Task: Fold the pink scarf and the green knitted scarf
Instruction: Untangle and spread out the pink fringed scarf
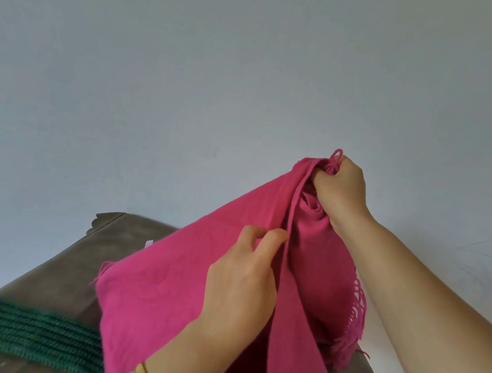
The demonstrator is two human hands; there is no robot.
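Note:
The pink scarf (160,294) hangs lifted above the table, its fringed ends dangling at the right and left. My right hand (340,190) grips a bunched corner of it at the top, with fringe poking out of the fist. Lower down, my left hand (240,283) pinches a folded edge of the same scarf between thumb and fingers. A gold bangle sits on that wrist. The green knitted scarf (18,334) lies on the table at the lower left, partly covered by the pink one.
A brown table (75,263) runs from the lower left toward the back, its far corner close to a plain pale wall (222,72). An orange strip shows at the far left edge.

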